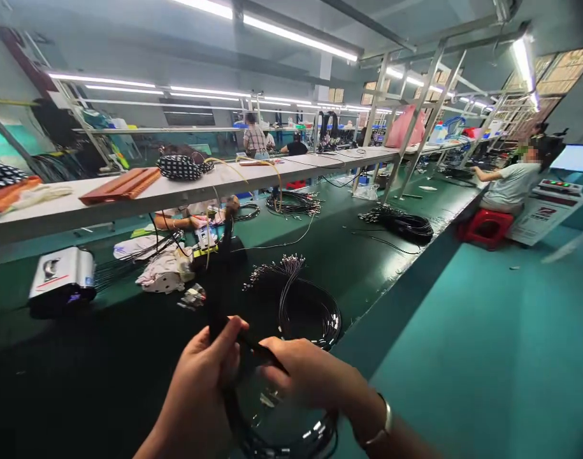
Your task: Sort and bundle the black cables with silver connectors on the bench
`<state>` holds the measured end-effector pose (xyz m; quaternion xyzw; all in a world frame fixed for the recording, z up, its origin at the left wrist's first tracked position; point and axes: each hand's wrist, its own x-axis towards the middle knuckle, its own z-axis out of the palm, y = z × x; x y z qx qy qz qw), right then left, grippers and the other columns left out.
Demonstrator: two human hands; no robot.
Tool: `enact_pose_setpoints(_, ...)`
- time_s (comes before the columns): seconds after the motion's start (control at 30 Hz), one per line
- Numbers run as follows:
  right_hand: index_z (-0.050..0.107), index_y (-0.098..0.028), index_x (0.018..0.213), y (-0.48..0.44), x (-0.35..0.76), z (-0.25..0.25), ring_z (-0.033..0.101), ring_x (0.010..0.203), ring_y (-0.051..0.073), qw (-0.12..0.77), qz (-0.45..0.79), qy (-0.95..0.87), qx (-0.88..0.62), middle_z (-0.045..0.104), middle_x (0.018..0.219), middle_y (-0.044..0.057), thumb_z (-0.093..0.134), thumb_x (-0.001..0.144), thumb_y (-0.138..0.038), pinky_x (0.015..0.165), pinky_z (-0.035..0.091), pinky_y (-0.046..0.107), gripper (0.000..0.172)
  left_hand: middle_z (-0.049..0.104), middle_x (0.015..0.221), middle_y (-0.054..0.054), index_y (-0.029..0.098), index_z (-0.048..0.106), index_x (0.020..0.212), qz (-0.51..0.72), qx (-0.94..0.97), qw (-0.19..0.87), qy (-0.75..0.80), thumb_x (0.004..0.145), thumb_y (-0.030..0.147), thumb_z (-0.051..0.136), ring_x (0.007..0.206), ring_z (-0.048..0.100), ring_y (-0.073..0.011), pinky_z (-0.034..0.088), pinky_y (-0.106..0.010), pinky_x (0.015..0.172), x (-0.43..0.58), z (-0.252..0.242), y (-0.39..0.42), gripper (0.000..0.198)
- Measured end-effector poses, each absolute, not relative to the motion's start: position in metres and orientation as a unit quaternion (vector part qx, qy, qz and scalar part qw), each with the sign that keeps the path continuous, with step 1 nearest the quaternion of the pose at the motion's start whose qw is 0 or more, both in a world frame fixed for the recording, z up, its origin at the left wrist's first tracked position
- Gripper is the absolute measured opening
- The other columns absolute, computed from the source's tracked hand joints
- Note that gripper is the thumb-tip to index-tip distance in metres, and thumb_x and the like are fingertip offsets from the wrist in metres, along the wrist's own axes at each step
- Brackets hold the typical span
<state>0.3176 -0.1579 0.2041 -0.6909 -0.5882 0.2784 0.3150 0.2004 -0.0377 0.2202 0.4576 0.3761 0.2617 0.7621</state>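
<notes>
My left hand is closed around a bundle of thin black cables that hangs in a coil below it, over the near edge of the dark green bench. My right hand, with a silvery bangle at the wrist, is closed on a dark strand of the same bundle, just right of the left hand; its fingertips are slightly blurred. Just beyond the hands lies another black cable coil, its metal connector ends fanned out at the back.
A white-and-black device stands at left beside crumpled cloth. More cable coils lie farther along the bench. A pale shelf runs above it. At right a person sits on a red stool; another person's hands work behind the shelf.
</notes>
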Motion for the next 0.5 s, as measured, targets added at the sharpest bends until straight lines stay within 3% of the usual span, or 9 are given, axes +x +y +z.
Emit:
enact_pose_setpoints(0.1,0.043,-0.023,0.126,-0.174,0.329,0.172,0.056,0.091,0.017,0.405,0.287,-0.57,-0.655,0.06,0.1,0.003,0.041,0.092,-0.034,0.08,0.042,0.027,0.035,0.02,0.039,0.012,0.013,0.06,0.077,0.313,0.469,0.75,0.346,0.064,0.039,0.071,0.03,0.02,-0.0006,0.02,-0.012,0.031,0.195,0.217,0.004,0.031)
enact_pose_setpoints(0.2,0.038,-0.021,0.13,-0.179,0.333,0.144,0.057,0.084,0.015,0.466,0.284,-0.516,-0.66,0.06,0.094,0.004,0.033,0.095,-0.037,0.081,0.043,0.028,0.039,0.017,0.039,0.012,0.013,0.059,0.076,0.324,0.474,0.753,0.322,0.065,0.04,0.07,0.03,0.017,-0.0011,0.017,-0.013,0.03,0.199,0.216,0.043,0.031)
enact_pose_setpoints(0.37,0.042,-0.018,0.128,-0.163,0.337,0.13,0.043,0.114,0.019,0.498,0.195,-0.497,-0.684,0.047,0.124,0.009,0.035,0.094,-0.037,0.099,0.033,0.033,0.039,0.017,0.04,0.013,0.014,0.056,0.076,0.293,0.494,0.76,0.305,0.068,0.042,0.067,0.03,0.014,-0.0014,0.013,-0.013,0.029,0.23,0.213,0.076,0.032)
enact_pose_setpoints(0.5,0.05,-0.014,0.118,-0.155,0.361,0.128,0.053,0.095,0.021,0.523,0.135,-0.4,-0.74,0.058,0.103,0.011,0.034,0.093,-0.043,0.085,0.044,0.033,0.042,0.027,0.045,0.011,0.014,0.051,0.076,0.263,0.527,0.76,0.273,0.071,0.04,0.064,0.033,0.021,-0.0021,0.018,-0.014,0.032,0.264,0.21,0.083,0.029)
